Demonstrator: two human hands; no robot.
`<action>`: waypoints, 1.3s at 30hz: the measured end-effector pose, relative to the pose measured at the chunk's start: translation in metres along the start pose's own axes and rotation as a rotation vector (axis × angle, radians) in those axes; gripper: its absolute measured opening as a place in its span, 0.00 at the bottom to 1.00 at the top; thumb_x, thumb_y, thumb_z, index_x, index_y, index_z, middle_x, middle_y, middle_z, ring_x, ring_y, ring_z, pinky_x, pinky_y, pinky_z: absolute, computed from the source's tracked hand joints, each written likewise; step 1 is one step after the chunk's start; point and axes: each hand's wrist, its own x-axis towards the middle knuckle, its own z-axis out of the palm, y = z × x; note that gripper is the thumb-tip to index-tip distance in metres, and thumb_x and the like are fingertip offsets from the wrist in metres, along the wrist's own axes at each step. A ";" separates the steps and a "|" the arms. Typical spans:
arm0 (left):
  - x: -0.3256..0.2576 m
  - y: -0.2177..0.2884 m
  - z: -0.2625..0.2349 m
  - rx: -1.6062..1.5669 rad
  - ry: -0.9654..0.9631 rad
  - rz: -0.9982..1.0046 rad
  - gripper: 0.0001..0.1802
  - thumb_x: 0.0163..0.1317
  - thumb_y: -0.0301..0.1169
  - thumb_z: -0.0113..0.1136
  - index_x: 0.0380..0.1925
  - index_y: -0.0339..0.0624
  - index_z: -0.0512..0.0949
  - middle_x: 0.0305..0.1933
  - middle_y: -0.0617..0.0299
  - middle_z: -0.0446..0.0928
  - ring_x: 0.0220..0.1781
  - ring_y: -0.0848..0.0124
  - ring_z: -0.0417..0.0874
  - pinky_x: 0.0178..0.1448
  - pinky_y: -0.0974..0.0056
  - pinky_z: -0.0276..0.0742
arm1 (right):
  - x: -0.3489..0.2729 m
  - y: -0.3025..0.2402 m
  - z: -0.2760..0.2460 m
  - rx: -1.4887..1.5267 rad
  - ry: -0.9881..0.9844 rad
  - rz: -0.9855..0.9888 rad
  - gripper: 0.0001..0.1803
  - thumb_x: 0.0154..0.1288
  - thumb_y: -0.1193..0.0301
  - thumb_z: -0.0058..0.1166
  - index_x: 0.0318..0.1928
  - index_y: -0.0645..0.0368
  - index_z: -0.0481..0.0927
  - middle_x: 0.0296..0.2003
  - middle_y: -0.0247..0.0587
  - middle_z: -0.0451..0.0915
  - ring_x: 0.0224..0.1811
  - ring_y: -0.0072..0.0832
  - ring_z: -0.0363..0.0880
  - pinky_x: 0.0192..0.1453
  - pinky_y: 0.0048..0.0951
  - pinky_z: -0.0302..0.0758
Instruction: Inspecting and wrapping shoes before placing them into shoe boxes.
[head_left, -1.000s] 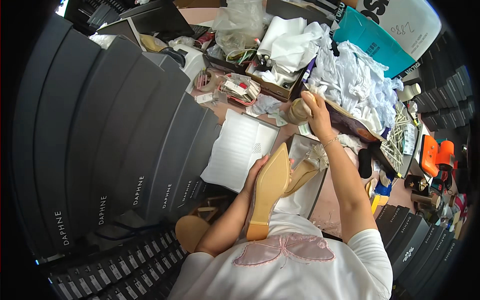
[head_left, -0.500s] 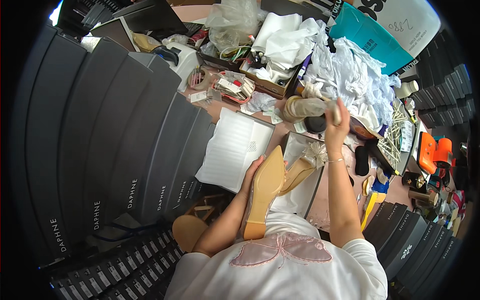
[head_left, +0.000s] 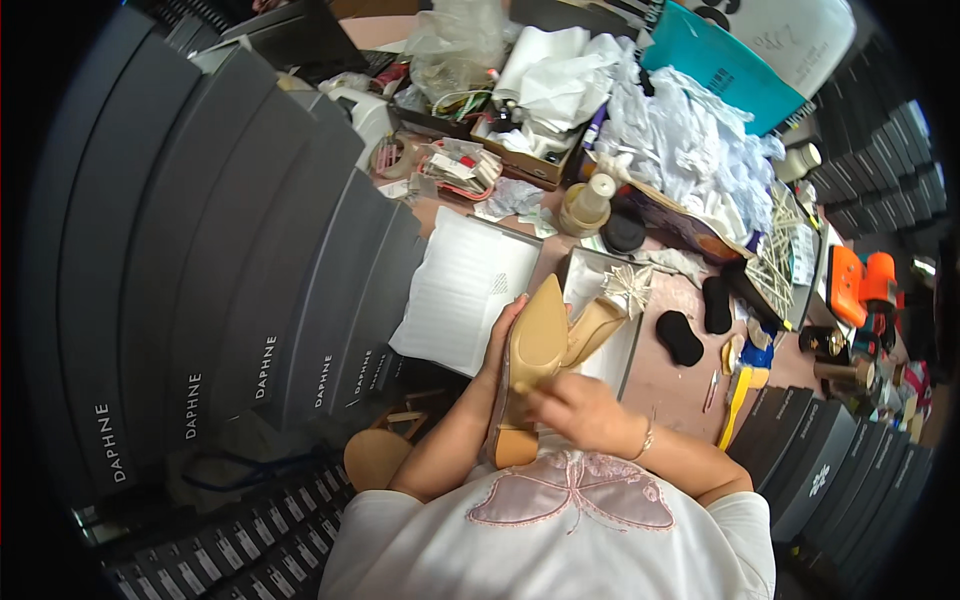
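My left hand (head_left: 501,338) grips a tan pointed shoe (head_left: 537,335) along its left side, its sole turned up and its block heel toward my body. My right hand (head_left: 588,415) is at the sole between the arch and the heel, fingers curled. Whatever they hold is hidden and slightly blurred. A matching shoe (head_left: 597,333) with a pale bow (head_left: 628,287) lies in the open shoebox (head_left: 632,362) just beyond. Left of it is a grey box part (head_left: 520,255) with white padded paper (head_left: 450,290).
A pale-topped bottle (head_left: 590,203) stands behind the shoebox, beside a round black object (head_left: 624,232). Dark shoeboxes (head_left: 280,260) are stacked tall at left, more (head_left: 820,450) at right. Black pads (head_left: 680,338) and a yellow-handled brush (head_left: 736,408) lie on the pink table (head_left: 665,400).
My right hand has come down from the bottle, where it held something whitish, to the shoe's sole. My left hand keeps its hold on the shoe.
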 end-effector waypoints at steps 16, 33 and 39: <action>-0.012 -0.012 0.032 0.180 -0.014 -0.024 0.35 0.68 0.53 0.36 0.58 0.30 0.67 0.46 0.47 0.78 0.43 0.60 0.81 0.48 0.60 0.79 | -0.013 -0.024 0.007 -0.218 0.243 0.041 0.10 0.57 0.67 0.57 0.39 0.56 0.76 0.29 0.35 0.71 0.25 0.30 0.76 0.24 0.30 0.74; -0.026 -0.029 0.044 0.151 0.014 0.000 0.28 0.69 0.48 0.38 0.55 0.34 0.70 0.50 0.52 0.77 0.50 0.65 0.79 0.56 0.60 0.75 | 0.016 0.014 -0.010 -0.359 0.138 0.128 0.06 0.59 0.70 0.50 0.37 0.55 0.73 0.26 0.36 0.74 0.25 0.33 0.80 0.29 0.36 0.79; -0.033 -0.028 0.069 0.345 0.169 0.024 0.28 0.69 0.50 0.36 0.53 0.38 0.71 0.48 0.54 0.78 0.46 0.65 0.80 0.51 0.60 0.77 | 0.014 -0.007 0.014 -0.568 0.104 0.086 0.10 0.58 0.72 0.50 0.41 0.57 0.73 0.33 0.44 0.75 0.40 0.35 0.79 0.47 0.35 0.79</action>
